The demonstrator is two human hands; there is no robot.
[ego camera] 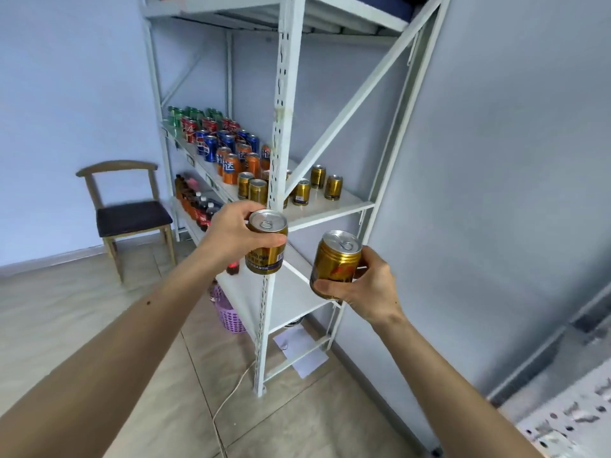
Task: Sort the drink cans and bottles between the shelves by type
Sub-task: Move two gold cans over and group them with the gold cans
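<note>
From the head camera, we hold one gold can in each of our hands before a white metal shelf unit (pixel 287 94). Our left hand (pixel 231 234) is closed around a gold can (pixel 266 241), fingers wrapped over its side, the can upright with its pull-tab lid facing us, just in front of the unit's front upright post. Our right hand (pixel 372 285) grips a second gold can (pixel 334 264) from the right side, thumb across its lower front, the can tilted slightly with its top leaning toward us.

On the middle shelf (pixel 330 206) behind our hands, more gold cans (pixel 301 192) stand at the near end, some to the left of the post and some to the right. Farther along the same shelf stand orange cans (pixel 231 168), then blue cans (pixel 209 147), red cans (pixel 190 128) and green cans (pixel 175 115) at the far end. The shelf below holds dark bottles (pixel 201 213) at its far end, while its near part (pixel 291 292) lies bare under our hands. A purple basket (pixel 229 314) sits on the floor beside the unit, and a wooden chair (pixel 129 214) stands against the left wall.
</note>
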